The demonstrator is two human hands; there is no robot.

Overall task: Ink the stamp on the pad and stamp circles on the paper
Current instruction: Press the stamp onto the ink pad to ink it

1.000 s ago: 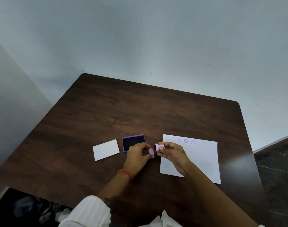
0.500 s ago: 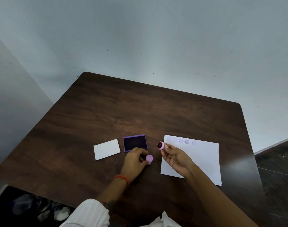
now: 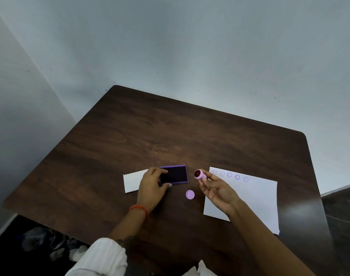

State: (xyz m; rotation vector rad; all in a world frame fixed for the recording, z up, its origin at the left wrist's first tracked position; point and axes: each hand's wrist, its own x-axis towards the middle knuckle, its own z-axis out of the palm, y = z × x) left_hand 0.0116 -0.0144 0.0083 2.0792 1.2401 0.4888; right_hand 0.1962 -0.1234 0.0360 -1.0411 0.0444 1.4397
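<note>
My right hand holds a small pink stamp above the table, its red round face turned toward the ink pad. The purple ink pad lies open with its dark surface up; my left hand grips its left edge between thumb and fingers. The stamp's pink cap lies on the table between my hands. A white paper lies to the right, with a row of several purple circle prints along its top edge.
A small white card lies left of the ink pad, partly under my left hand. The dark wooden table stands against grey walls. Its right edge is close beyond the paper.
My left hand pulled the cap off the stamp, set it down on the table, then moved up-left onto the ink pad. My right hand kept the stamp, now uncapped.
</note>
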